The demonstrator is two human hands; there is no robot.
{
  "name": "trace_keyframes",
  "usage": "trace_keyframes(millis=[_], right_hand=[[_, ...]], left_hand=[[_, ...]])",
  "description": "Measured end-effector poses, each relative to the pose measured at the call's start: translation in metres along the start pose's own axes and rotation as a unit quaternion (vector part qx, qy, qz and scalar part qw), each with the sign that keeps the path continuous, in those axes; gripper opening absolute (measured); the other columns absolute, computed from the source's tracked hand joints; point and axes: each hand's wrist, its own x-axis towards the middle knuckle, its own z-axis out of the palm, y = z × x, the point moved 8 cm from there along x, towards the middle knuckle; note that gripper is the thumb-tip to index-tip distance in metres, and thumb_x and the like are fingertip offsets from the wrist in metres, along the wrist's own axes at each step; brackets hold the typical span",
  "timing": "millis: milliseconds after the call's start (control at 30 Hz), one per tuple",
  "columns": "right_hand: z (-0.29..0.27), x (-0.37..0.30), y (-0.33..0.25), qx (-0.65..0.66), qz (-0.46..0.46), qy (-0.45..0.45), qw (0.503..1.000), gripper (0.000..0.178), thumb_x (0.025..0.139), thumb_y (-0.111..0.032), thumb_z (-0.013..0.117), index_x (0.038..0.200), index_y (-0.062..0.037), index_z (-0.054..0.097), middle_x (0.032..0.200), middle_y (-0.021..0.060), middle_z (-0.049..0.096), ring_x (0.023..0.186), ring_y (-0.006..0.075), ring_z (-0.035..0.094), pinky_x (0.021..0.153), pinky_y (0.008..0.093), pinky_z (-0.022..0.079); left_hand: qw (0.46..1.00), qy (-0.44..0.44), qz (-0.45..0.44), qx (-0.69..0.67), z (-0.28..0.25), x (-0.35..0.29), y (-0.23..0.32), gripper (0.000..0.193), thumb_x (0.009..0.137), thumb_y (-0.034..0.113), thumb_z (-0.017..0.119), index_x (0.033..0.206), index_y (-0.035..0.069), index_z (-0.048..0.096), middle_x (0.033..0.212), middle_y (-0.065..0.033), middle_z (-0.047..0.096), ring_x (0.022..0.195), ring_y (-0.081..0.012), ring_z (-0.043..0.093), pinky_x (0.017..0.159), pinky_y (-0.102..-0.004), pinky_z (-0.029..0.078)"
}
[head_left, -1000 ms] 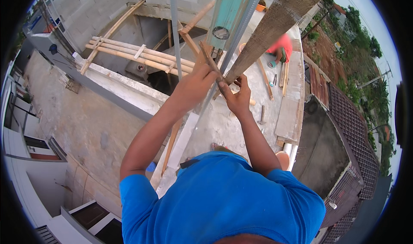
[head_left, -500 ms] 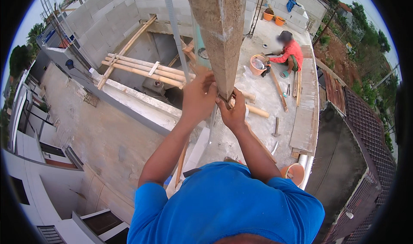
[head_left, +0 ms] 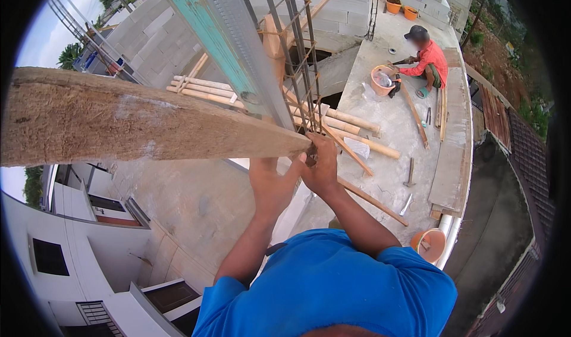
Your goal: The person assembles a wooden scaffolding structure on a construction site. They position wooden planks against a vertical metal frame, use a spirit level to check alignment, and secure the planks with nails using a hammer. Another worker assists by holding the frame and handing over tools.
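A rough brown wooden beam (head_left: 137, 120) runs from the left edge of the head view to its narrow end at my hands. My left hand (head_left: 269, 185) is under that end, its thumb showing and its fingers partly hidden behind the wood. At the very tip, my right hand (head_left: 321, 166) has its fingers curled round the corner. Just beyond stand a teal board (head_left: 208, 34) and a grey metal channel (head_left: 247, 52), both slanting. Steel rebar (head_left: 302, 57) tied with stirrups rises beside them, close to my right hand.
A co-worker (head_left: 429, 60) in a red shirt squats by an orange bucket (head_left: 380, 86) on the concrete slab. A hammer (head_left: 410, 173), wood strips (head_left: 414, 117) and another bucket (head_left: 428, 246) lie to the right. Bamboo poles (head_left: 357, 136) span an opening; a drop falls away at left.
The beam has swung from pointing away from me to lying across to the left. My hands stay at its end, and the teal board and rebar now show beyond it.
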Motion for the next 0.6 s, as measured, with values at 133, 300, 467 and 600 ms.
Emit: trace_keyframes(millis=[133,300,467,600], right_hand=[[0.003,0.002,0.008,0.007,-0.016,-0.002,1.0,0.075,0.072,-0.014,0.091,0.137,-0.0061,0.055,0.129,0.0179,0.062,0.114,0.0379,0.059,0.095,0.0506,0.043],[0.0,0.006,0.008,0.026,-0.024,-0.016,0.999,0.08,0.068,-0.015,0.092,0.137,-0.0076,0.053,0.128,0.0158,0.061,0.114,0.0369,0.058,0.093,0.0513,0.041],[0.003,0.008,0.014,0.059,-0.028,-0.022,0.998,0.081,0.065,-0.014,0.093,0.136,-0.0085,0.053,0.128,0.0153,0.06,0.112,0.0365,0.058,0.091,0.0511,0.04],[0.002,0.013,0.016,0.082,-0.034,-0.035,0.995,0.081,0.065,-0.014,0.092,0.136,-0.0085,0.053,0.128,0.0155,0.059,0.11,0.0367,0.058,0.091,0.0522,0.039]], left_hand=[[0.998,0.056,-0.028,-0.027,0.011,-0.001,-0.007,0.073,0.088,-0.009,0.078,0.15,-0.005,0.039,0.14,-0.0166,0.056,0.131,-0.0233,0.058,0.111,-0.0375,0.05],[0.988,0.154,-0.022,-0.023,0.02,-0.006,-0.006,0.078,0.089,-0.01,0.077,0.154,-0.003,0.034,0.142,-0.0171,0.054,0.132,-0.0222,0.056,0.11,-0.0358,0.05],[0.981,0.194,-0.029,0.005,0.022,-0.007,-0.006,0.079,0.089,-0.01,0.076,0.155,-0.002,0.033,0.144,-0.0182,0.053,0.134,-0.0229,0.055,0.113,-0.0381,0.048],[0.972,0.235,-0.016,0.009,0.02,-0.013,-0.013,0.076,0.089,-0.01,0.076,0.153,0.0,0.035,0.144,-0.0205,0.053,0.134,-0.0239,0.055,0.115,-0.0406,0.047]])
